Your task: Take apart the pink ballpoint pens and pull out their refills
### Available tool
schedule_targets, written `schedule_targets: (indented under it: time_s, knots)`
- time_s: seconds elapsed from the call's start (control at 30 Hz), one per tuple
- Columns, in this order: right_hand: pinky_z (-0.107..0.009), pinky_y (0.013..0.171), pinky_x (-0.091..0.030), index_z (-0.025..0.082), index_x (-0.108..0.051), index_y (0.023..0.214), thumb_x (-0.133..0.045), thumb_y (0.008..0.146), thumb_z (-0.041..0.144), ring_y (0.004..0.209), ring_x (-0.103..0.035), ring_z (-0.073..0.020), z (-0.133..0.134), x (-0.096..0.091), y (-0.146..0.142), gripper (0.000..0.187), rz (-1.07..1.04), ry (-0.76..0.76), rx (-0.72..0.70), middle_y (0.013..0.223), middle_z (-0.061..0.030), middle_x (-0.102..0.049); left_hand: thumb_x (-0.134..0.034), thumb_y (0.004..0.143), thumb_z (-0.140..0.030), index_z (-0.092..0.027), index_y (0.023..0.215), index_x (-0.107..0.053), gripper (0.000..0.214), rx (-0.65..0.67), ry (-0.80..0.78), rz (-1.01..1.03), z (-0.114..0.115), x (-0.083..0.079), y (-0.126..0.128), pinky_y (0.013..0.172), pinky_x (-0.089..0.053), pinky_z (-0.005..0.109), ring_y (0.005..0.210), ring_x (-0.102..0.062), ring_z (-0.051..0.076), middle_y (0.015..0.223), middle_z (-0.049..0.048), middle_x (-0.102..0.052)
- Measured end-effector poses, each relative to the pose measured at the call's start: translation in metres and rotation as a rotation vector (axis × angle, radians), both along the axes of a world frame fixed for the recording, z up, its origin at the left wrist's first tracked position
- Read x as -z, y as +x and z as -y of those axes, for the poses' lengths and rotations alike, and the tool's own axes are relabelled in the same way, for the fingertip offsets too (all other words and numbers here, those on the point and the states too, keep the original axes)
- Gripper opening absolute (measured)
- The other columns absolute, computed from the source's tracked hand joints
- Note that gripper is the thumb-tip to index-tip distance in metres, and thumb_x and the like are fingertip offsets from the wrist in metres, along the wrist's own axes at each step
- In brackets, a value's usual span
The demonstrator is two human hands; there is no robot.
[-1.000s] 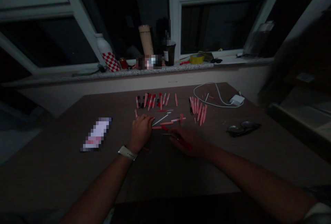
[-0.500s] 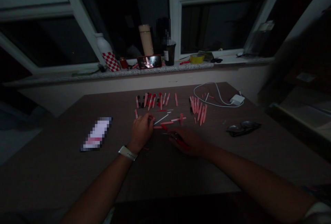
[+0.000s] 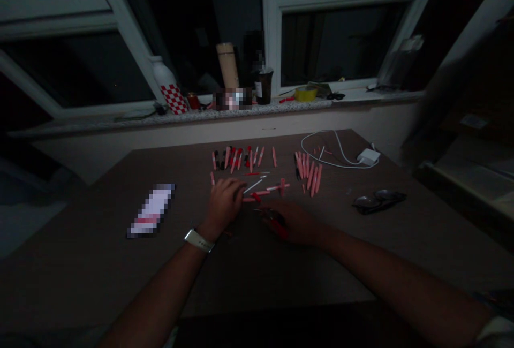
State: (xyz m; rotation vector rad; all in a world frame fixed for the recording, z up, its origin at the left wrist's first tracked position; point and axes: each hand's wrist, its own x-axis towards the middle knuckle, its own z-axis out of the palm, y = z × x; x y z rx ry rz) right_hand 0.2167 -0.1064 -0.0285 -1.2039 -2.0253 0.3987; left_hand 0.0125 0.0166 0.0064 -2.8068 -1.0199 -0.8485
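Note:
My left hand (image 3: pixel 225 202), a watch on its wrist, rests low over the table with curled fingers. Its fingertips are by the left ends of a white thin tube (image 3: pixel 252 186) and a pink pen part (image 3: pixel 261 193); what they pinch is hidden. My right hand (image 3: pixel 291 220) is closed round a red-handled tool (image 3: pixel 278 226) with a thin metal tip pointing left; its exact kind is too dark to tell. Just beyond that tip lies a small red piece (image 3: pixel 256 197). A pink clip-like piece (image 3: pixel 282 186) lies farther right.
Pink, red and black pens (image 3: pixel 233 159) lie in a row at the back, with more pink pens (image 3: pixel 307 168) to the right. A phone (image 3: pixel 151 211) is at left. Glasses (image 3: pixel 378 201) and a white charger (image 3: pixel 368 156) lie at right. Bottles line the sill (image 3: pixel 140 123).
My left hand has shifted slightly right, its fingers now reaching over the pen parts. The red-handled tool has turned a little in my right hand, which stays in nearly the same place.

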Motion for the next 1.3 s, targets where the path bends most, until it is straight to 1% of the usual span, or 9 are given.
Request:
schedule_targets:
  time_s: [0.17,0.3,0.43,0.53,0.63,0.8,0.9,1.1,1.3]
  knots:
    - [-0.040,0.103,-0.047,0.023,-0.059,0.127,-0.061,0.090,0.021,0.118,-0.062,-0.0218,-0.002,-0.002,0.000,0.037,-0.022,0.032,-0.020,0.128,-0.0079,-0.066,-0.056,0.093,-0.014,-0.025,0.116,-0.066,0.027,0.314,0.013,-0.006,0.009,-0.001,0.007,0.083,-0.046,0.034,0.102,-0.054,0.022,0.114,0.0068,-0.061]
    - [-0.040,0.103,-0.047,0.025,-0.058,0.129,-0.059,0.091,0.020,0.120,-0.061,-0.0213,0.000,-0.005,-0.002,0.039,-0.043,0.049,-0.055,0.129,-0.0075,-0.065,-0.056,0.095,-0.017,-0.026,0.114,-0.068,0.024,0.364,-0.017,-0.060,0.012,-0.002,0.005,0.086,-0.046,0.034,0.104,-0.053,0.022,0.114,0.0061,-0.063]
    - [-0.042,0.102,-0.047,0.026,-0.049,0.139,-0.058,0.091,0.021,0.122,-0.059,-0.0229,0.005,-0.011,-0.004,0.050,-0.121,0.082,-0.006,0.136,-0.0086,-0.061,-0.055,0.097,-0.024,-0.025,0.110,-0.069,0.020,0.248,-0.095,-0.036,0.010,-0.004,0.002,0.088,-0.047,0.034,0.105,-0.054,0.022,0.108,0.0062,-0.066]
    - [-0.036,0.080,-0.054,0.024,-0.042,0.145,-0.059,0.090,0.022,0.088,-0.068,-0.0196,0.006,-0.014,-0.003,0.057,-0.172,0.016,0.116,0.122,-0.0094,-0.068,-0.056,0.096,-0.030,-0.023,0.107,-0.070,0.019,0.105,-0.131,0.063,0.006,-0.005,0.002,0.090,-0.047,0.035,0.103,-0.056,0.023,0.104,0.0067,-0.067]
    - [-0.028,0.062,-0.049,0.023,-0.037,0.147,-0.059,0.090,0.022,0.062,-0.060,-0.0129,0.005,-0.015,-0.001,0.061,-0.210,-0.019,0.154,0.110,-0.0080,-0.072,-0.052,0.097,-0.033,-0.021,0.109,-0.067,0.023,-0.027,-0.096,0.116,0.002,-0.004,0.002,0.097,-0.043,0.038,0.103,-0.058,0.023,0.106,0.0070,-0.068]
    - [-0.027,0.062,-0.048,0.021,-0.047,0.135,-0.057,0.090,0.019,0.062,-0.060,-0.0124,0.004,-0.014,0.000,0.046,-0.227,0.017,0.149,0.104,-0.0066,-0.072,-0.051,0.095,-0.031,-0.019,0.126,-0.058,0.034,-0.243,0.003,-0.016,-0.002,-0.007,-0.004,0.093,-0.043,0.042,0.108,-0.056,0.031,0.115,0.0104,-0.068]
    - [-0.027,0.066,-0.049,0.021,-0.049,0.132,-0.057,0.090,0.018,0.066,-0.061,-0.0133,0.004,-0.012,0.000,0.043,-0.202,0.041,0.138,0.101,-0.0052,-0.071,-0.051,0.094,-0.028,-0.018,0.124,-0.057,0.032,-0.339,0.020,-0.104,-0.003,-0.008,-0.006,0.086,-0.043,0.042,0.109,-0.055,0.034,0.114,0.0133,-0.067]
    - [-0.027,0.065,-0.048,0.021,-0.055,0.125,-0.056,0.092,0.021,0.065,-0.061,-0.0138,0.002,-0.009,0.002,0.033,-0.191,0.053,0.157,0.092,-0.0038,-0.071,-0.052,0.093,-0.029,-0.019,0.106,-0.060,0.019,-0.405,0.038,-0.203,-0.005,-0.006,-0.009,0.082,-0.043,0.043,0.105,-0.055,0.035,0.103,0.0142,-0.068]
    - [-0.027,0.059,-0.046,0.020,-0.061,0.110,-0.056,0.093,0.027,0.060,-0.061,-0.0147,0.004,-0.015,0.006,0.020,-0.199,0.174,0.304,0.080,-0.0026,-0.071,-0.054,0.091,-0.029,-0.021,0.096,-0.064,0.014,-0.420,0.019,-0.230,-0.005,-0.005,-0.011,0.082,-0.043,0.044,0.103,-0.055,0.034,0.097,0.0136,-0.070]
